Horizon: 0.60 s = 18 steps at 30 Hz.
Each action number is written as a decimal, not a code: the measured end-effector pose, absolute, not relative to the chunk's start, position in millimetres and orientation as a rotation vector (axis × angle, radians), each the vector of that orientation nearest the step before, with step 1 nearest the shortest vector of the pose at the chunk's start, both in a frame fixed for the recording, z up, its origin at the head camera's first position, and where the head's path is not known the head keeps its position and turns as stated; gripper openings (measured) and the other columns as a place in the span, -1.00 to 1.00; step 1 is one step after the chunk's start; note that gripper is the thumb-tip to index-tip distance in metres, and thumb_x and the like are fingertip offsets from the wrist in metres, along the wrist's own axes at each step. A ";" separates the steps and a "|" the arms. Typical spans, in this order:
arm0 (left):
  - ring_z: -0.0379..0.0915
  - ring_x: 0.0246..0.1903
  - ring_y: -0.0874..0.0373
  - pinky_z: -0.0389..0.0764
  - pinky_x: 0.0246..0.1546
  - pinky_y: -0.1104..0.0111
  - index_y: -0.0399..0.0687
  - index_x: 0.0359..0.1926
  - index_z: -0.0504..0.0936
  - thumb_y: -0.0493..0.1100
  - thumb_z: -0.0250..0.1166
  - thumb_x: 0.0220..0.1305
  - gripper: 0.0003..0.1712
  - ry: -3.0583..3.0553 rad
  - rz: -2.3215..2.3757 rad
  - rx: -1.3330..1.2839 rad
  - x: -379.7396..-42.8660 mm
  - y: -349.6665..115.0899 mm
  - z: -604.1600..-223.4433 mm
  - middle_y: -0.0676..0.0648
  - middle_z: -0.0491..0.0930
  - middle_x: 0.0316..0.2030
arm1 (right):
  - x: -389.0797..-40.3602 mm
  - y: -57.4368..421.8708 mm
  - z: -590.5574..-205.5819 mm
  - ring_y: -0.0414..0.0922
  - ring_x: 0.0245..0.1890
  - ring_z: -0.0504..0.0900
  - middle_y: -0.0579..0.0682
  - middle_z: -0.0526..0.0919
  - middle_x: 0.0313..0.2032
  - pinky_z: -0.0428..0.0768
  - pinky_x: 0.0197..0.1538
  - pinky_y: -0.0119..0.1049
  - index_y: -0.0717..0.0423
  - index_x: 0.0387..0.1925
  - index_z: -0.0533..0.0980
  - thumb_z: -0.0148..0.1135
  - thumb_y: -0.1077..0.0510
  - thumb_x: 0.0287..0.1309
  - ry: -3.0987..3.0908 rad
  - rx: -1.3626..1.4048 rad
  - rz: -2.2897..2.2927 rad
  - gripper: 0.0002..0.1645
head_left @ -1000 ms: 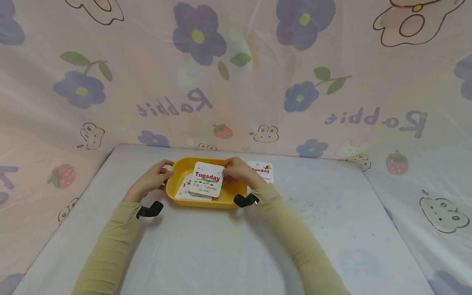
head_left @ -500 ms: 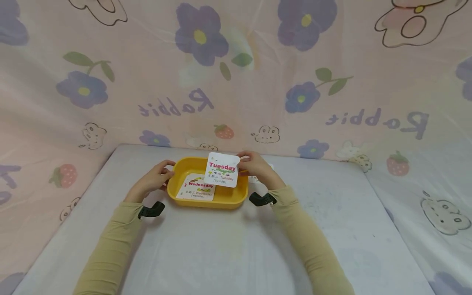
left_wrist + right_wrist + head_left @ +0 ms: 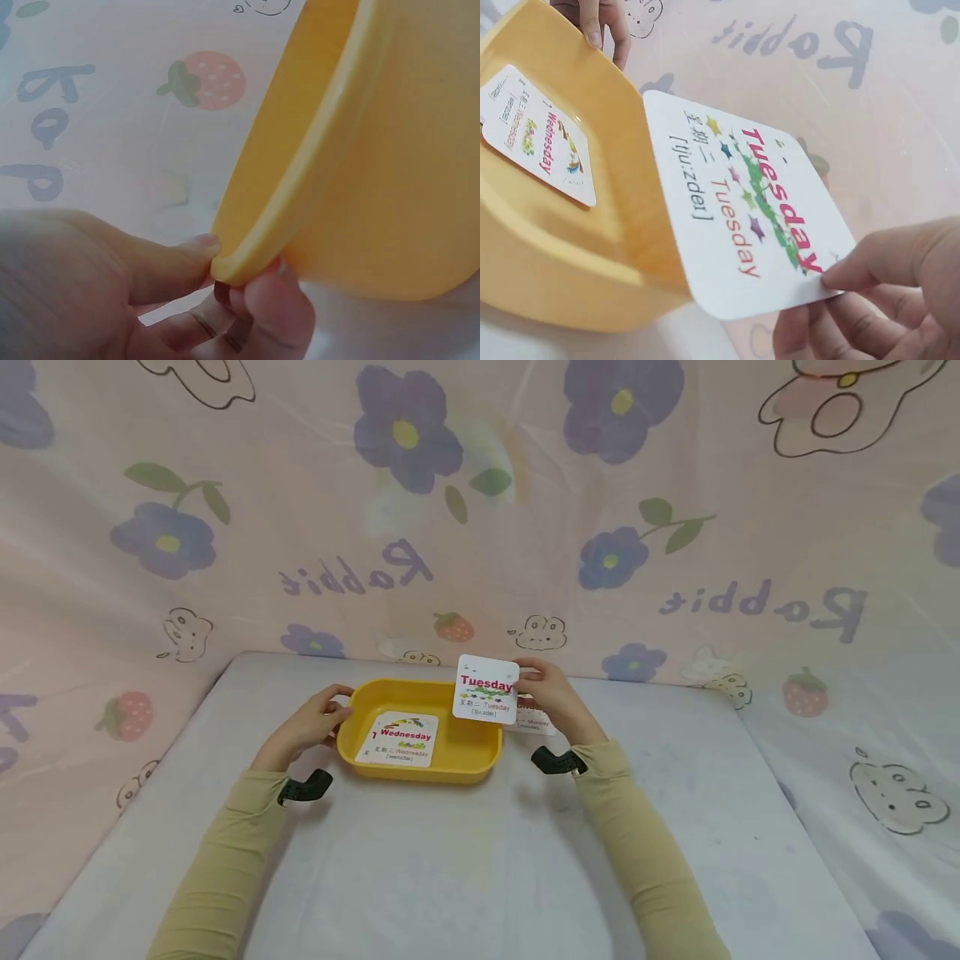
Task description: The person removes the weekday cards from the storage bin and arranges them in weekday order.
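A yellow oval tray stands on the table, and my left hand pinches its left rim. In the left wrist view the thumb lies on the rim with a finger beneath it. My right hand pinches a white Tuesday card by its right edge, thumb on the printed face. This card is raised over the tray's right end. Inside the tray lies a Wednesday card, on top of another card that barely shows. A Monday card lies right of the tray, partly hidden by the right hand and the Tuesday card.
The white table reaches back to a pink curtain printed with flowers and rabbits. Black wrist bands sit at both sleeve cuffs.
My right hand has lifted the Tuesday card out of the tray and moved it right and up. The Wednesday card is now uncovered. My left hand stays on the rim.
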<state>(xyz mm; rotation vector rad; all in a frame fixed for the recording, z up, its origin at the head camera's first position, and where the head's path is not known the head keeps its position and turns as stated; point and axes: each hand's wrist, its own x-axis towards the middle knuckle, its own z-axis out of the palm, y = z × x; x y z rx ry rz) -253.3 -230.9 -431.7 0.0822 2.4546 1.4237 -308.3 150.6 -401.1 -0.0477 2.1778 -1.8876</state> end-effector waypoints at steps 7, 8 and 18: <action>0.45 -0.38 -0.03 0.63 -0.35 0.24 -0.20 0.36 0.12 -0.21 -0.02 0.48 -0.49 2.447 1.429 0.080 -253.4 -232.0 -431.2 -0.29 0.42 -0.20 | -309.4 169.7 -408.3 -0.02 -0.14 0.55 0.22 0.54 0.02 0.51 0.06 -0.08 0.16 0.27 0.33 0.11 0.36 0.24 2.190 0.096 -2.018 -0.45; 0.45 -0.38 -0.03 0.63 -0.36 0.24 -0.20 0.36 0.12 -0.21 -0.01 0.48 -0.49 2.448 1.429 0.083 -253.9 -232.1 -431.5 -0.29 0.42 -0.20 | -309.5 173.0 -409.3 -0.03 -0.12 0.55 0.21 0.53 0.03 0.51 0.05 -0.10 0.16 0.27 0.32 0.11 0.36 0.25 2.185 0.120 -2.040 -0.45; 0.45 -0.38 -0.02 0.63 -0.35 0.23 -0.19 0.36 0.12 -0.20 -0.01 0.48 -0.49 2.435 1.424 0.070 -254.5 -231.8 -431.7 -0.27 0.41 -0.22 | -309.6 210.4 -422.4 -0.05 -0.04 0.48 0.21 0.46 0.14 0.51 -0.04 -0.25 0.17 0.32 0.28 0.07 0.32 0.30 2.220 0.257 -2.065 -0.44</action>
